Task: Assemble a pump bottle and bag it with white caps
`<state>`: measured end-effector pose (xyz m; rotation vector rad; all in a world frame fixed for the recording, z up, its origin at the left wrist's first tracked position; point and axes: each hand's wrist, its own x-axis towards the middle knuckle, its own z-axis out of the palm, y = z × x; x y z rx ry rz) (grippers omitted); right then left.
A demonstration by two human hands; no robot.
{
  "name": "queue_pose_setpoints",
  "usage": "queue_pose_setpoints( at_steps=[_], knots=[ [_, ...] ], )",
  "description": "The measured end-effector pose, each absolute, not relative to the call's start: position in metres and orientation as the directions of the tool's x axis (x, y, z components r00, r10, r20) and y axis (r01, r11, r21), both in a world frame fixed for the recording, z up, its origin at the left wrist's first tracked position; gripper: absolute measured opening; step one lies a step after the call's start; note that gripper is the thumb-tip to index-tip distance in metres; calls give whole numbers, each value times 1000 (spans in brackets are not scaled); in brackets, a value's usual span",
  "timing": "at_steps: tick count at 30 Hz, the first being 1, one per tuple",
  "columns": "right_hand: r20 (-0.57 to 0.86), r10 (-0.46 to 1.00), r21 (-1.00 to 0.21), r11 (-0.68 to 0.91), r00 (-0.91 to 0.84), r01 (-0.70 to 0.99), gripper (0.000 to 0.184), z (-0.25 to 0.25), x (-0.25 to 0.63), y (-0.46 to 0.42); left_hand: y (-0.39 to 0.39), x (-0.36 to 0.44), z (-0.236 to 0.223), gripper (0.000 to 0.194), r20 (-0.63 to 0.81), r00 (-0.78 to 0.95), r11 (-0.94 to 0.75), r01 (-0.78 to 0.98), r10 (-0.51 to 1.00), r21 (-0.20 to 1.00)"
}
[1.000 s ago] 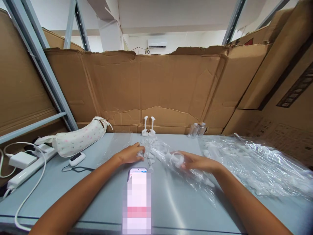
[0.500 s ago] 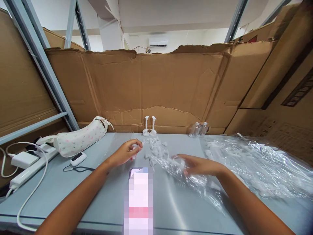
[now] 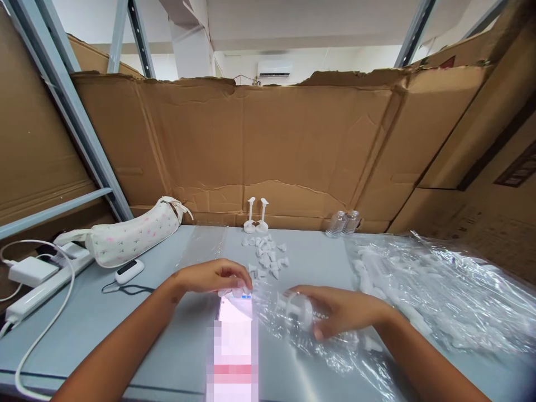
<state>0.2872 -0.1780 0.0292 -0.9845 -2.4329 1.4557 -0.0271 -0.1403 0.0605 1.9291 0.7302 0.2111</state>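
Your left hand (image 3: 213, 277) has come back toward you — it now pinches a small white piece (image 3: 234, 291) over the phone (image 3: 234, 335). Your right hand (image 3: 339, 310) has pulled nearer too, fingers curled round a clear plastic part (image 3: 298, 309) on the plastic bag (image 3: 326, 346).

A wall of flattened brown cardboard (image 3: 293, 139) stands along the far edge of the pale grey surface (image 3: 138, 324) and wraps round its right side. To the left of the cardboard, grey metal shelf uprights (image 3: 62, 95) slant up toward the ceiling. Above the cardboard's torn top edge show a white room wall, a white pillar (image 3: 190, 50) and a wall-mounted air conditioner (image 3: 274, 68), all in even, bright light.
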Motion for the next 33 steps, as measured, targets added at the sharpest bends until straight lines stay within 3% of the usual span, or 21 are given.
queue_pose_setpoints(
  at_steps=[4, 9, 15, 17, 20, 23, 25, 27, 30, 33],
  knots=[
    [-205, 604, -834, 303, -770, 460, 71, 30, 283, -181, -146, -21, 60, 23, -111, 798, -441, 436, 592, 785],
    [-188, 633, -840, 292, -751, 457, 69, 25, 282, -178, -155, -14, 61, 26, -71, 727, -452, 497, 683, 740],
    [-86, 691, -813, 368, -718, 452, 65, 23, 282, -176, -160, -10, 61, 6, 211, 694, -521, 270, 688, 809],
    [-24, 744, -782, 403, -668, 476, 63, 25, 280, -178, -159, -11, 59, 8, 353, 569, -534, 185, 742, 825],
    [97, 826, -737, 434, -555, 518, 64, 30, 278, -181, -150, -14, 55, 10, 544, 209, -570, 92, 812, 816],
    [221, 869, -722, 451, -443, 524, 67, 33, 278, -185, -139, -18, 48, 17, 528, -16, -524, 105, 849, 845],
    [312, 871, -700, 481, -380, 528, 67, 33, 279, -187, -135, -19, 42, 19, 418, 91, -427, 226, 904, 875],
    [396, 855, -664, 518, -334, 539, 66, 33, 279, -188, -135, -16, 37, 20, 287, 309, -396, 389, 907, 832],
    [468, 830, -629, 553, -302, 546, 65, 33, 279, -188, -143, -5, 31, 27, 188, 579, -529, 501, 793, 685],
    [476, 836, -640, 542, -272, 545, 58, 33, 278, -186, -150, 8, 28, 38, 138, 688, -644, 562, 712, 519]
  ],
)
